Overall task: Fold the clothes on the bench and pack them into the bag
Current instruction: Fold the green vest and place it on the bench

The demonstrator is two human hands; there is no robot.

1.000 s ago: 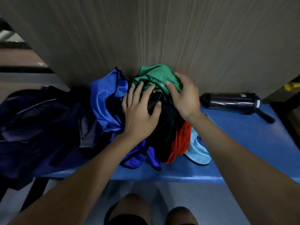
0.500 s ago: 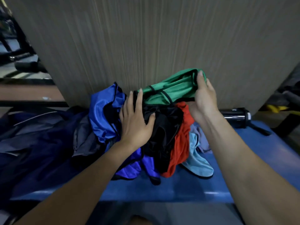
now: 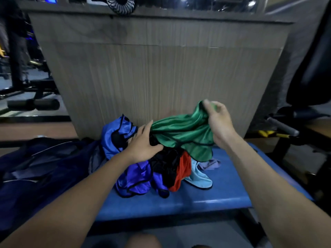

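A dark blue bag point(image 3: 41, 169) lies left of the left hand point(image 3: 141, 145), a wood-grain panel point(image 3: 157, 74) behind both hands. The right hand point(image 3: 217, 120) grips the green garment point(image 3: 182, 133), now lifted higher off the clothes pile point(image 3: 161, 169) on the blue bench point(image 3: 223, 187). The left hand's straight fingers press the pile.
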